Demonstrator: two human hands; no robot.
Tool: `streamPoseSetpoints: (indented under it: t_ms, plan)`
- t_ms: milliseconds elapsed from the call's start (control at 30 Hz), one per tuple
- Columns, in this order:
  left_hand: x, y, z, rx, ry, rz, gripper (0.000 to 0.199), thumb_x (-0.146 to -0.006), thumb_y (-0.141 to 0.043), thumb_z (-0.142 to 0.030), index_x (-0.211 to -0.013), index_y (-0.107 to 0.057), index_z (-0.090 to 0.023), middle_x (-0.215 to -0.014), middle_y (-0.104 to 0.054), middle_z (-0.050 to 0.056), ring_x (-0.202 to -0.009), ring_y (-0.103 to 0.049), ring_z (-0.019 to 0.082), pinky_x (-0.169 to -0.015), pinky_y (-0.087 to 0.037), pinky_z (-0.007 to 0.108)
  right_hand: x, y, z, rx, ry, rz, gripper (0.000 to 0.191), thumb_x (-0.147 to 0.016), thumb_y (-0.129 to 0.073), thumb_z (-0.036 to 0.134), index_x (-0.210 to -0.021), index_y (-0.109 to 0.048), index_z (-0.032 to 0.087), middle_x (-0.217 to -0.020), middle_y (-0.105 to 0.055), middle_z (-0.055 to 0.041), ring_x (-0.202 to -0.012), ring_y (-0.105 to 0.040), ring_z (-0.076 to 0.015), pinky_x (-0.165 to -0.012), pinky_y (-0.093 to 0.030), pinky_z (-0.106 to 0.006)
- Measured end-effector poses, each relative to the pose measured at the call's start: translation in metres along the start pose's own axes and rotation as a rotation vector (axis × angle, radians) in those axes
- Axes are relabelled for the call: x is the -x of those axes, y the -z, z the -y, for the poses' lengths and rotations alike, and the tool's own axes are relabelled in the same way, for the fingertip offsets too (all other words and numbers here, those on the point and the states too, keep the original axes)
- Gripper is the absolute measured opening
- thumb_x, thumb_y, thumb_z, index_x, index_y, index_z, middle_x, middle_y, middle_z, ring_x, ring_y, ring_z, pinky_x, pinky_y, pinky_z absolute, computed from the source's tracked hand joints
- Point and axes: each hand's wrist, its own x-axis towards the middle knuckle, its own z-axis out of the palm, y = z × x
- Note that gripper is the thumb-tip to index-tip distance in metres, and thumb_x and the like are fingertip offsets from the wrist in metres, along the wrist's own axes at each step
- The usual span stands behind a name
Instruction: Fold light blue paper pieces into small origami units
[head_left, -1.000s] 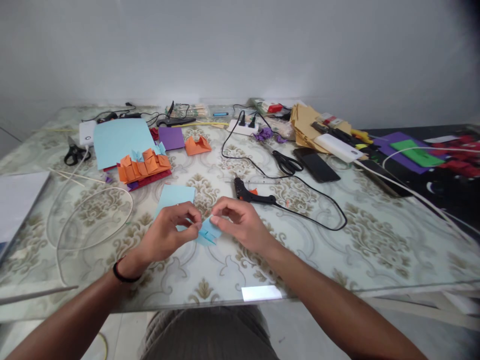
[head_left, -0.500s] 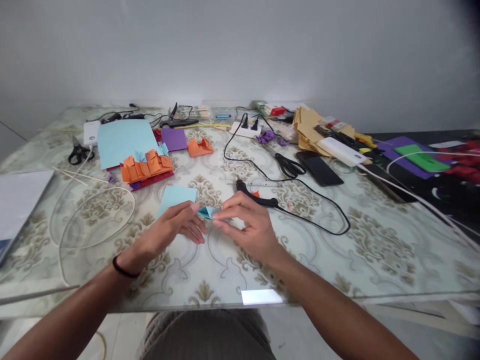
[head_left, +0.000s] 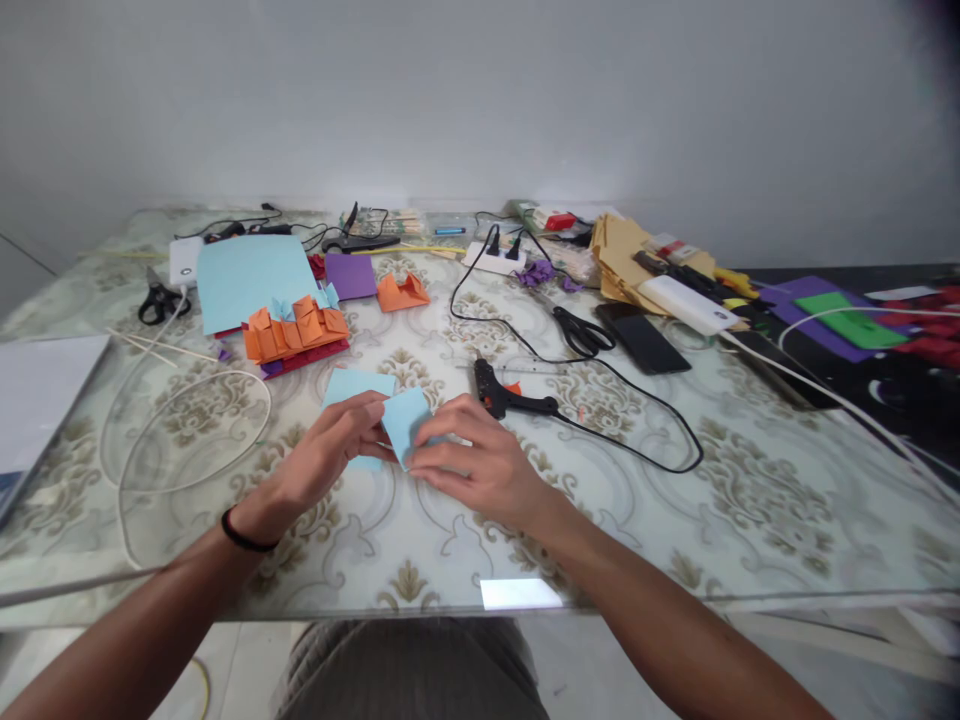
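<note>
A light blue folded paper piece (head_left: 406, 422) is held up above the table between both hands. My left hand (head_left: 337, 437) pinches its left edge with thumb and fingers. On the other side, the fingers of my right hand (head_left: 472, 452) grip its lower right edge. Another light blue paper sheet (head_left: 352, 384) lies flat on the table, partly covered by my left hand. Beyond it sits a row of orange folded paper pieces (head_left: 296, 328) with bits of blue among them. Just past my right hand rests a black glue gun (head_left: 510, 392).
Large blue paper (head_left: 255, 280), a purple square (head_left: 350, 277) and an orange folded piece (head_left: 403, 292) lie toward the back. Scissors (head_left: 581, 332) and a phone (head_left: 643, 338) are at right. A white cable (head_left: 196, 375) loops on the left; the glue gun's black cord (head_left: 637, 455) curls at right.
The blue paper piece has turned from a narrow, edge-on fold to show a broad flat face toward me. Both hands still hold it and have shifted slightly around it.
</note>
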Motion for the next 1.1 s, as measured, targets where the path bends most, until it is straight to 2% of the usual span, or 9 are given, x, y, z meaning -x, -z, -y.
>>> streamPoseSetpoints:
  t_ms: [100,167,233,333,433,600,700,933,1100]
  plan:
    - [-0.001,-0.002,-0.002,-0.226,-0.009,-0.057,0.031,-0.085,-0.074,-0.042,-0.076,-0.063,-0.015,-0.069,-0.061,-0.001,-0.068,-0.061,0.015,-0.07,-0.054,0.028,0.0,-0.002,0.0,-0.022,0.027,0.014,0.006,-0.095,-0.071,0.017,-0.097,-0.072,0.023,-0.094,-0.072,-0.0052,-0.094,-0.059,-0.021,-0.086,-0.053,-0.04]
    - [-0.002,-0.003,-0.003,-0.322,-0.02,-0.069,0.032,-0.08,-0.079,-0.039,-0.069,-0.062,-0.015,-0.061,-0.052,-0.004,-0.06,-0.052,0.012,-0.064,-0.048,0.025,-0.001,-0.002,0.0,-0.023,0.019,-0.01,0.006,-0.093,-0.074,0.019,-0.098,-0.072,0.022,-0.095,-0.071,-0.0057,-0.094,-0.06,-0.021,-0.086,-0.053,-0.039]
    - [-0.002,-0.003,-0.003,-0.315,-0.024,-0.054,0.029,-0.082,-0.078,-0.038,-0.071,-0.064,-0.014,-0.061,-0.053,-0.004,-0.059,-0.049,0.011,-0.061,-0.045,0.024,-0.001,0.0,0.0,0.003,-0.009,-0.054,0.01,-0.09,-0.078,0.024,-0.099,-0.073,0.023,-0.099,-0.069,-0.0069,-0.096,-0.06,-0.0221,-0.086,-0.052,-0.041]
    - [0.0,0.0,0.0,-0.222,-0.003,-0.03,0.023,-0.087,-0.073,-0.036,-0.08,-0.067,-0.014,-0.071,-0.063,-0.001,-0.064,-0.053,0.012,-0.063,-0.044,0.024,-0.001,0.004,0.0,0.027,-0.061,-0.103,0.01,-0.088,-0.08,0.028,-0.097,-0.075,0.025,-0.104,-0.065,-0.0075,-0.097,-0.059,-0.023,-0.086,-0.051,-0.042]
    - [0.002,0.004,0.004,-0.148,-0.006,-0.031,0.02,-0.091,-0.07,-0.033,-0.082,-0.068,-0.015,-0.079,-0.066,0.001,-0.069,-0.055,0.013,-0.067,-0.045,0.024,-0.001,0.008,0.0,-0.056,-0.129,-0.117,0.009,-0.088,-0.08,0.026,-0.096,-0.078,0.027,-0.099,-0.061,-0.005,-0.093,-0.059,-0.0207,-0.084,-0.052,-0.04]
    - [0.003,0.004,0.006,-0.075,-0.026,0.004,0.015,-0.09,-0.072,-0.03,-0.086,-0.07,-0.016,-0.081,-0.068,0.001,-0.074,-0.058,0.014,-0.071,-0.047,0.026,0.0,0.008,-0.002,-0.298,-0.243,-0.074,0.017,-0.086,-0.082,0.026,-0.102,-0.079,0.028,-0.09,-0.06,-0.0016,-0.085,-0.061,-0.0172,-0.078,-0.052,-0.034]
    - [0.003,0.002,0.006,-0.098,-0.031,0.046,0.015,-0.09,-0.073,-0.032,-0.091,-0.073,-0.017,-0.086,-0.071,0.002,-0.08,-0.062,0.016,-0.078,-0.05,0.028,0.0,0.007,-0.003,-0.341,-0.277,-0.045,0.016,-0.085,-0.083,0.029,-0.1,-0.08,0.027,-0.09,-0.061,-0.0015,-0.085,-0.062,-0.017,-0.079,-0.053,-0.033]
    - [0.003,-0.002,0.005,-0.231,-0.016,-0.018,0.025,-0.086,-0.076,-0.039,-0.08,-0.071,-0.016,-0.071,-0.065,0.001,-0.063,-0.054,0.013,-0.061,-0.046,0.026,0.0,0.006,-0.004,-0.418,-0.331,-0.003,0.011,-0.085,-0.082,0.032,-0.094,-0.081,0.025,-0.088,-0.067,-0.0029,-0.081,-0.065,-0.0163,-0.074,-0.054,-0.031]
    - [0.005,-0.003,0.001,-0.253,-0.054,-0.032,0.023,-0.085,-0.077,-0.035,-0.075,-0.068,-0.016,-0.07,-0.061,-0.001,-0.063,-0.05,0.011,-0.057,-0.041,0.024,-0.002,0.005,-0.001,-0.506,-0.412,0.009,0.014,-0.085,-0.082,0.035,-0.093,-0.08,0.024,-0.087,-0.074,-0.0034,-0.082,-0.068,-0.0177,-0.08,-0.054,-0.033]
